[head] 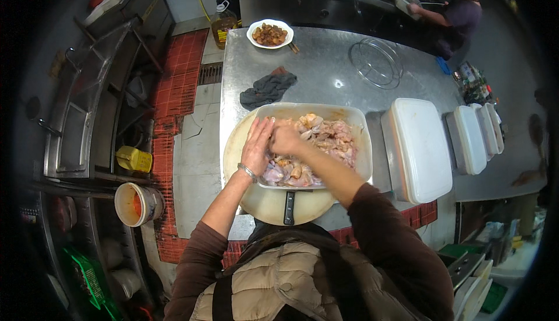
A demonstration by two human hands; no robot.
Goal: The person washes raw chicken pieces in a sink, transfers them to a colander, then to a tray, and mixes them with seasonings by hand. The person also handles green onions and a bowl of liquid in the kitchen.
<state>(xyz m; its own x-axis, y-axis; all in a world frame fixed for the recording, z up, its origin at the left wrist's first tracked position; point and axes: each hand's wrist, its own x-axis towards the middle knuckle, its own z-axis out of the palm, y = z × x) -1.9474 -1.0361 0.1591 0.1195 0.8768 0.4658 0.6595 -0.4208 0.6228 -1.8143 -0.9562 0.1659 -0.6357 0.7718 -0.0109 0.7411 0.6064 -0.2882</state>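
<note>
A white plastic tub [364, 146] of raw meat pieces [336, 140], which look like cut poultry, rests partly over a round chopping board [238, 146]. My left hand [257, 144] lies along the tub's left side, fingers straight and close together, a metal bangle at the wrist. Its thumb and palm are hard to make out. Inside the tub, my right hand [286, 140] is blurred and bent down among the meat at the left end; its fingertips are hidden. On the board's near part lies a knife or cleaver, its black handle [289, 207] towards me.
Lidded plastic tubs [419, 146] stand to the right. A dark cloth [268, 89], a bowl of food [270, 34] and a wire ring rack [376, 63] sit on the steel table [323, 72]. A bucket [136, 205] is at left. Another person [460, 20] works at the back right.
</note>
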